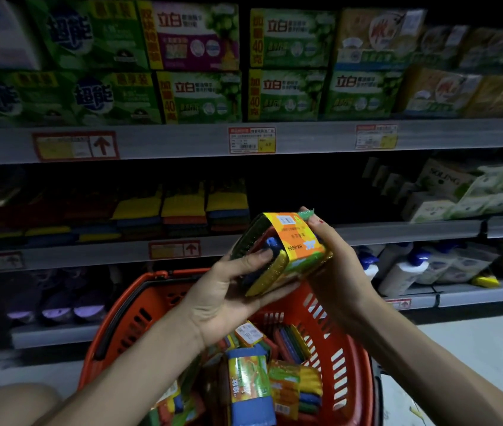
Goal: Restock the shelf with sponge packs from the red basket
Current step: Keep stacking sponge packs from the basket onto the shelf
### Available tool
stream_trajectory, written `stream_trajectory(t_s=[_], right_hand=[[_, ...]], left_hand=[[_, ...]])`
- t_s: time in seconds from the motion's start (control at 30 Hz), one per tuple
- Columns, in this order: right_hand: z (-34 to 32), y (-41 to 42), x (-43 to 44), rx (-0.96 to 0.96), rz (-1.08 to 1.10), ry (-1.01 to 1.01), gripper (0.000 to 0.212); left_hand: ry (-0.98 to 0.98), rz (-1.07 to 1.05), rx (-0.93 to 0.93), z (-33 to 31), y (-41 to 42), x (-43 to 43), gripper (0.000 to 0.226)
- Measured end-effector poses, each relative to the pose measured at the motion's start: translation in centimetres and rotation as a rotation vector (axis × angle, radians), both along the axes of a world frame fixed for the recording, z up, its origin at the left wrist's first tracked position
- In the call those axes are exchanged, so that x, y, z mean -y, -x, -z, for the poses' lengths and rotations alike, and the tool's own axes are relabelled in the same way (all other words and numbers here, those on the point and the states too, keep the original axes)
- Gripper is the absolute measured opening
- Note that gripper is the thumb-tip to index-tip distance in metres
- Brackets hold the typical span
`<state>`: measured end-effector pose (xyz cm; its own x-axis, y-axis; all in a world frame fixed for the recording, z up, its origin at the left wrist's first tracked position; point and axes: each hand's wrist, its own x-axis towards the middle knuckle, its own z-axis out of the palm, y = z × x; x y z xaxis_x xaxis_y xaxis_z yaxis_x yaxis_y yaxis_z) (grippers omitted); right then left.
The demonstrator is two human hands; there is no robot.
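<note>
So where's the pack?

Cellophane-wrapped multicolour sponge pack with an orange paper band (287,250): tilted, above the red plastic basket (347,342). Left hand (228,290) cups it underneath; right hand (333,265) curls round its far end.

And the shelf?

Ahead, slightly higher. The dim row of stacked sponges (182,210) lies up-left, so the left hand looks nearer.

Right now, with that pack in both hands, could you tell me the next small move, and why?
Probably lift the sponge pack forward into the dark gap right of the stacked sponges: the left hand and right hand hold it above the red basket, and that spot on the shelf looks unfilled.
</note>
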<state>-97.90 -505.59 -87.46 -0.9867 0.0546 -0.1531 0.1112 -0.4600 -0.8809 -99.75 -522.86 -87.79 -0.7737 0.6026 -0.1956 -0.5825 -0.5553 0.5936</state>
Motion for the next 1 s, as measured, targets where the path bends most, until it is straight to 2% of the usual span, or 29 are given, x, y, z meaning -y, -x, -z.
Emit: stream_trajectory(t_s=[0.3,0.43,0.53,0.6,0.7,0.77,0.83,1.0], right_hand=[[0.7,0.4,-0.3,-0.042,0.032,-0.017,0.061],[1.4,0.6,-0.8,-0.005,0.064,-0.031,0.057],[2.1,0.6,-0.9,0.068,0.151,-0.125,0.057],[2.3,0.4,-1.1,0.097,0.257,-0.202,0.043],[2.3,0.0,-1.1,0.051,0.318,-0.343,0.03],[2.2,-0.4,-0.3,-0.045,0.304,-0.44,0.025],[2.6,-0.7,0.4,-0.14,0.253,-0.526,0.03],[2.4,-1.0,1.3,-0.241,0.176,-0.475,0.033]], left_hand=[[-0.022,0.034,0.021,0.4,0.5,0.0,0.082],[-0.018,0.066,0.047,0.7,0.8,0.1,0.077],[0.184,0.051,0.005,0.9,1.0,0.1,0.056],[0.347,-0.028,-0.078,1.6,1.1,0.0,0.05],[0.476,-0.151,-0.178,2.2,0.9,-0.4,0.037],[0.487,-0.137,-0.162,2.2,0.5,-0.9,0.04],[0.518,-0.135,-0.157,2.3,0.1,-1.4,0.05],[0.57,-0.261,-0.206,3.4,0.2,-1.6,0.05]])
